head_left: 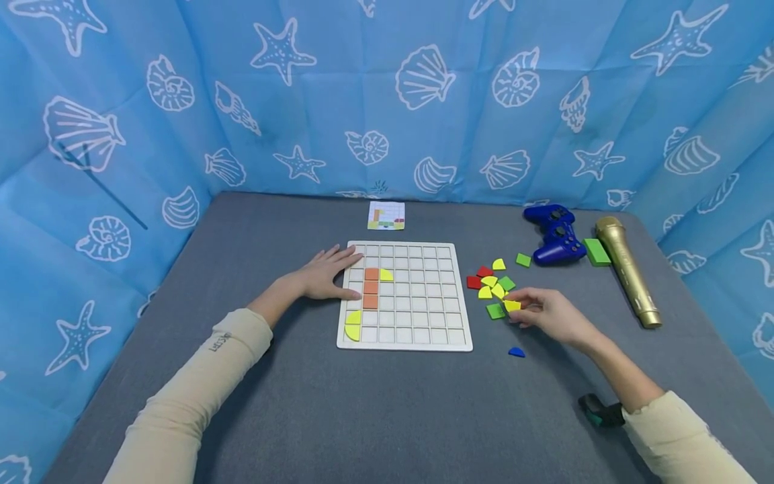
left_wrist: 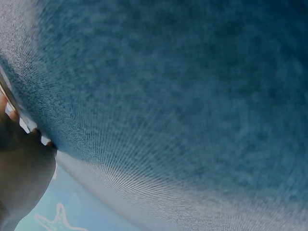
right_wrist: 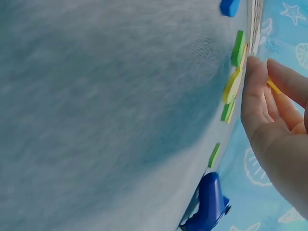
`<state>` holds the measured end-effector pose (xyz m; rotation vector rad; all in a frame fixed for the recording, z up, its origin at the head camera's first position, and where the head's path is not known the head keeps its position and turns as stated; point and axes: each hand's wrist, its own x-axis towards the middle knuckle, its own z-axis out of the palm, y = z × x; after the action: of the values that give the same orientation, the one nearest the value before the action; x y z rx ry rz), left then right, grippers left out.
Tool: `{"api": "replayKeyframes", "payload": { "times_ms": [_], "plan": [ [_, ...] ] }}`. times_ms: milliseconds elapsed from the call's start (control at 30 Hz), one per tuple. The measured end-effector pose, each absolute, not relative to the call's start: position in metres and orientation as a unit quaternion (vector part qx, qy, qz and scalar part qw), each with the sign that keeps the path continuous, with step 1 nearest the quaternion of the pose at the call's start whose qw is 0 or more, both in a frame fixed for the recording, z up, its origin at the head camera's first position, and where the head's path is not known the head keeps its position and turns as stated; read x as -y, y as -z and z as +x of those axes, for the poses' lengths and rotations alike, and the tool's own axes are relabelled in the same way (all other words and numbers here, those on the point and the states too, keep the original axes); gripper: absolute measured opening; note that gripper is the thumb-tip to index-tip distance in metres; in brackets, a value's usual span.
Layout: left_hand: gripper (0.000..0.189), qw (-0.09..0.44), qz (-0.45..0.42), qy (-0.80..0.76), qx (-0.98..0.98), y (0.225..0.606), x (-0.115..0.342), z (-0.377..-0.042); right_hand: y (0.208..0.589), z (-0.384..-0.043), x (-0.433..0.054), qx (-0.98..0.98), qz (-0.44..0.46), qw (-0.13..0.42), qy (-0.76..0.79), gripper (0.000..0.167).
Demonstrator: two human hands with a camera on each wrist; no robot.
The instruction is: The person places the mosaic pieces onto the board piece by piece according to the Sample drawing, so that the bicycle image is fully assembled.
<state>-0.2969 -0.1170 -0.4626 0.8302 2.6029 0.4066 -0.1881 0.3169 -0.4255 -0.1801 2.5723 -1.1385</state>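
My left hand (head_left: 326,274) rests on the left edge of a white grid board (head_left: 417,296), fingers spread. In the left wrist view that hand (left_wrist: 24,168) shows at the left edge. On the board lie a column of three orange squares (head_left: 371,288), a yellow quarter-circle (head_left: 385,275) beside the top one, and two more yellow pieces (head_left: 353,325) at lower left. Right of the board, my right hand (head_left: 553,314) pinches a yellow tile (head_left: 512,306) between thumb and fingers; in the right wrist view, fingers partly hide that tile (right_wrist: 273,86). Below it is a loose pile of yellow pieces (head_left: 488,282).
Red tiles (head_left: 474,282) and green squares (head_left: 496,311) lie around the pile, a blue piece (head_left: 517,351) nearer me. A pattern card (head_left: 386,216) lies behind the board. At the right are a blue game controller (head_left: 556,235), a green block (head_left: 596,253) and a gold microphone (head_left: 629,272).
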Motion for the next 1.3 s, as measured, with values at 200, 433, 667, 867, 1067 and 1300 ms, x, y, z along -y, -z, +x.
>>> {"api": "replayKeyframes", "payload": {
  "times_ms": [200, 433, 667, 867, 1067, 1300],
  "plan": [
    [0.094, 0.187, 0.303, -0.151, -0.922, 0.461, 0.117, -0.296, 0.424, -0.194, -0.302, -0.879, -0.078, 0.166, 0.44, 0.033],
    [0.093, 0.191, 0.302, -0.149, -0.922, 0.46, 0.118, -0.295, 0.427, -0.202, -0.276, -0.865, -0.11, 0.191, 0.451, 0.031],
    [0.094, 0.195, 0.299, -0.147, -0.923, 0.461, 0.118, -0.294, 0.43, -0.21, -0.248, -0.816, -0.121, 0.217, 0.522, 0.031],
    [0.093, 0.197, 0.296, -0.147, -0.923, 0.463, 0.118, -0.293, 0.434, -0.216, -0.227, -0.822, -0.168, 0.216, 0.5, 0.027],
    [0.094, 0.192, 0.296, -0.145, -0.924, 0.464, 0.118, -0.295, 0.435, -0.22, -0.204, -0.835, -0.141, 0.221, 0.483, 0.028],
    [0.094, 0.187, 0.299, -0.146, -0.924, 0.461, 0.117, -0.294, 0.438, -0.224, -0.185, -0.835, -0.157, 0.217, 0.481, 0.029]
  ]
}}
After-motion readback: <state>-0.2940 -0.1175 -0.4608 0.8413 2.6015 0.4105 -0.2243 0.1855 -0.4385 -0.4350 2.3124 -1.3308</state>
